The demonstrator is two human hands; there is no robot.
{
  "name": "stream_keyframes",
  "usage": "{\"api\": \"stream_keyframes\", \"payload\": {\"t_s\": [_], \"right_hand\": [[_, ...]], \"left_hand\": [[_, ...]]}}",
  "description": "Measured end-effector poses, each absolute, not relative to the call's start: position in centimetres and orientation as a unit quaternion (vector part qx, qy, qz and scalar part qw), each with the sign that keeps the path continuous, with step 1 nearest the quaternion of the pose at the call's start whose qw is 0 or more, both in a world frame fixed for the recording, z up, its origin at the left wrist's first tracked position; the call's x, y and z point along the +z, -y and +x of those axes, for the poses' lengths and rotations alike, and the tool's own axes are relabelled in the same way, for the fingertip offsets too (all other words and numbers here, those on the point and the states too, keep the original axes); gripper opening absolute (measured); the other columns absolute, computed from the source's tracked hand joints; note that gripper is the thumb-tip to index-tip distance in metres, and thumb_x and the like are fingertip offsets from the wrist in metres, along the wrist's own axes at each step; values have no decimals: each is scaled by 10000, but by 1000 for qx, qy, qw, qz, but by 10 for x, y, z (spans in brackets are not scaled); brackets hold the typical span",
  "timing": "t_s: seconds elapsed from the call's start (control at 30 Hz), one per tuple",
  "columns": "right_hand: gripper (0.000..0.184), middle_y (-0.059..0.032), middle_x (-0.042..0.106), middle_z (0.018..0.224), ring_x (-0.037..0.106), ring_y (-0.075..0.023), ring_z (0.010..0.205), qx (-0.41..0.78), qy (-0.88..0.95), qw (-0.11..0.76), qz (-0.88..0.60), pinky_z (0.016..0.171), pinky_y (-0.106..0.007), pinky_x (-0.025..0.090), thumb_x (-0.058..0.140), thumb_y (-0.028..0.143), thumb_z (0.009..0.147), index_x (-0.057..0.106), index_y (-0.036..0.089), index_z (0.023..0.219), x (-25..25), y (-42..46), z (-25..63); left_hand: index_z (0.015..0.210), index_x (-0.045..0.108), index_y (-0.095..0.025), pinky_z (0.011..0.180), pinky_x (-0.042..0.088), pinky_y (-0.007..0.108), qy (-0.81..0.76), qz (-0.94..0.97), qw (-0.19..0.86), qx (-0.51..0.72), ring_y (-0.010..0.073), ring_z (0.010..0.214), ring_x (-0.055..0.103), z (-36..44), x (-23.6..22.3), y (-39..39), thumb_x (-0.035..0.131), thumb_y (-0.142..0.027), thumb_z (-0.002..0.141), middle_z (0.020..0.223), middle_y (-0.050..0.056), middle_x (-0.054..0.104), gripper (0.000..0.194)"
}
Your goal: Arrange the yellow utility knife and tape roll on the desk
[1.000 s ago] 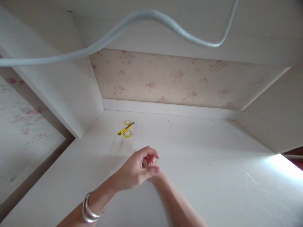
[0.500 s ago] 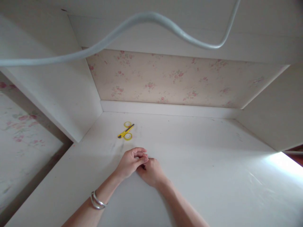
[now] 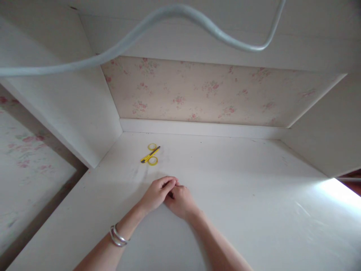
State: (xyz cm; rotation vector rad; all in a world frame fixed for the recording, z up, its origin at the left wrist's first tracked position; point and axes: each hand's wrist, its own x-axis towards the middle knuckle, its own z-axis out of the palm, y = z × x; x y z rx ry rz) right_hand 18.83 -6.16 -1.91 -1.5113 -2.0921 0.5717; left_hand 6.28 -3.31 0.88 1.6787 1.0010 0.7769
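My left hand (image 3: pixel 158 191), with silver bangles (image 3: pixel 118 237) on its wrist, is closed, its thumb and fingertips pressed against my right hand. Curled in a fist, my right hand (image 3: pixel 181 200) touches it from the right. Whatever the fingers may hold is hidden between the two hands. Beyond them on the white tabletop (image 3: pixel 225 210) lies a yellow utility knife (image 3: pixel 150 154). One roll of yellow tape (image 3: pixel 148 146) lies behind the knife, and a second yellow tape roll (image 3: pixel 153 164) is in front of it.
White side panels stand at left (image 3: pixel 93 113) and right (image 3: pixel 318 143). A low ledge (image 3: pixel 203 128) runs along the back under floral wallpaper (image 3: pixel 186 90). A pale cable (image 3: pixel 180 11) crosses the top of the view. Bright light falls at the right edge.
The left fingers, slightly spread before, have closed together onto the right hand. The knife and tape rolls stay where they lay; the view has shifted slightly.
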Motion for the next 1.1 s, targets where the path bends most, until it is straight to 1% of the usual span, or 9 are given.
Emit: {"api": "stream_keyframes", "payload": {"t_s": [0.1,0.2,0.3,0.4,0.5,0.6,0.8,0.97,1.1], "right_hand": [[141,0,662,690,567,-97,582,237,756,276,-545,541,-178,340,497,203,811,637,194,808,-18,61,189],[153,14,666,698,560,-85,580,244,744,295,-547,544,-169,348,490,209,830,643,208,835,-17,60,188],[149,14,662,683,559,-85,576,243,740,297,-553,533,-169,345,499,220,832,647,207,829,-16,60,188],[149,14,658,678,559,-85,575,242,738,305,-552,530,-167,346,498,207,829,646,207,817,-15,59,189],[156,11,658,687,561,-83,578,245,736,311,-549,533,-164,352,491,198,829,646,205,817,-15,59,189],[155,7,661,694,564,-84,579,247,733,312,-552,531,-163,355,493,198,827,649,201,825,-15,59,189],[154,11,660,688,560,-82,577,248,732,314,-551,535,-161,354,494,199,824,648,206,825,-16,58,190],[151,11,648,658,536,-84,548,234,739,323,-544,521,-171,332,496,192,809,646,201,794,-17,59,188],[135,23,603,587,483,-75,493,227,732,354,-536,492,-173,308,502,153,762,627,181,720,-16,67,187]], "left_hand": [[989,627,-173,798,478,291,-459,718,394,344,185,914,594,52,7,19,441,-359,858,1007,62,651,294],[999,624,-178,924,407,319,-508,758,211,351,199,1064,522,34,9,-11,436,-258,837,1088,66,612,261],[1074,603,-198,1037,279,348,-542,791,83,273,210,1159,455,17,16,-48,467,-200,786,1196,51,567,319],[1188,535,-181,1050,231,345,-553,814,26,172,218,1220,401,7,24,-77,481,-204,749,1306,62,493,443],[1285,442,-184,1059,182,355,-527,846,24,79,221,1285,323,5,24,-94,452,-214,756,1397,61,400,531],[1335,381,-189,1042,200,364,-510,858,59,18,239,1285,327,6,20,-102,425,-239,769,1418,69,369,570],[1286,431,-180,1004,288,272,-522,846,101,29,210,1214,409,10,16,-95,451,-247,761,1324,74,454,529],[1242,446,-163,881,391,293,-568,819,84,24,229,1057,538,40,11,-57,401,-315,830,1275,125,442,441],[1202,471,-154,799,427,302,-596,799,75,41,229,932,590,80,6,-24,433,-369,822,1247,143,439,438]]}}
